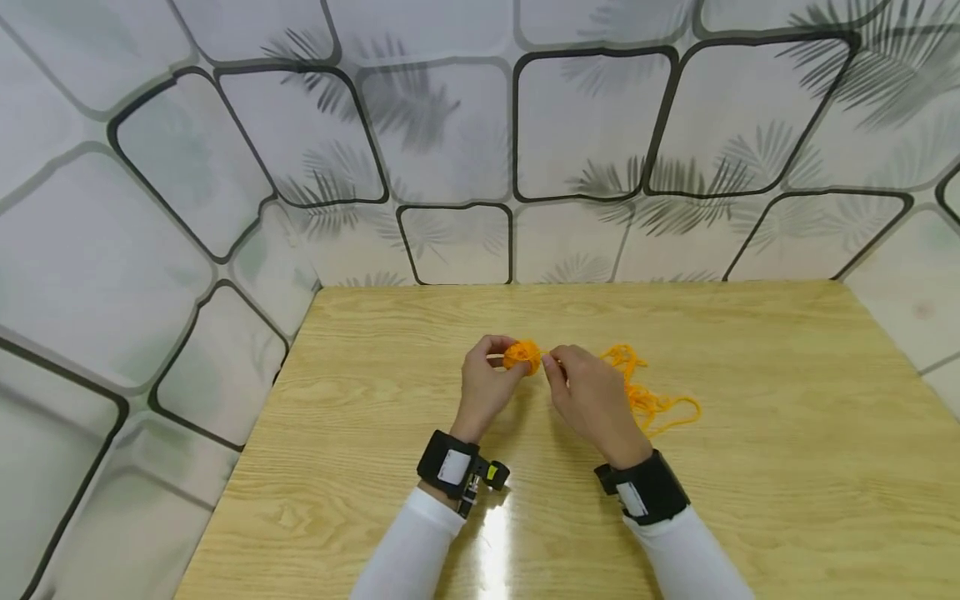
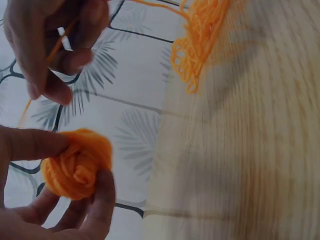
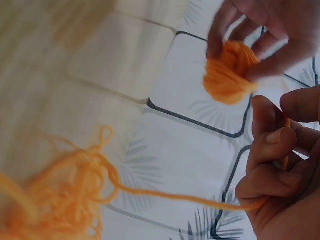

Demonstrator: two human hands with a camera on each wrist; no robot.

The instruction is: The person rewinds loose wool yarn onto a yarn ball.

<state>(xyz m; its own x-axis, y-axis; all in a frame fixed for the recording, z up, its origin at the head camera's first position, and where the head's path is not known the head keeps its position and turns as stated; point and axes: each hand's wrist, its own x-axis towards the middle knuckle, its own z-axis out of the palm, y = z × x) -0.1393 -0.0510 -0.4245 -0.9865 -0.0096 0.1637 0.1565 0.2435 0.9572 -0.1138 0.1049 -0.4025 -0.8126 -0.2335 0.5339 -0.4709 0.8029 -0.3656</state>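
Note:
My left hand [image 1: 491, 379] grips a small ball of orange yarn [image 1: 522, 357] between thumb and fingers, held up over the table. In the left wrist view the wound coils of the yarn ball [image 2: 77, 165] show at its end. Just to the right, my right hand [image 1: 592, 392] pinches the yarn strand [image 3: 286, 122] with thumb and forefinger, its other fingers curled over the strand. From that hand the strand runs back to a loose heap of orange yarn [image 1: 648, 400], which lies on the table partly hidden behind the right hand.
The wooden table [image 1: 360, 500] reaches back to a wall covering [image 1: 450, 125] with dark outlines and leaf prints. Another patterned wall stands along the left. Black straps with small cameras [image 1: 450, 467] sit on both wrists, below white sleeves [image 1: 412, 550].

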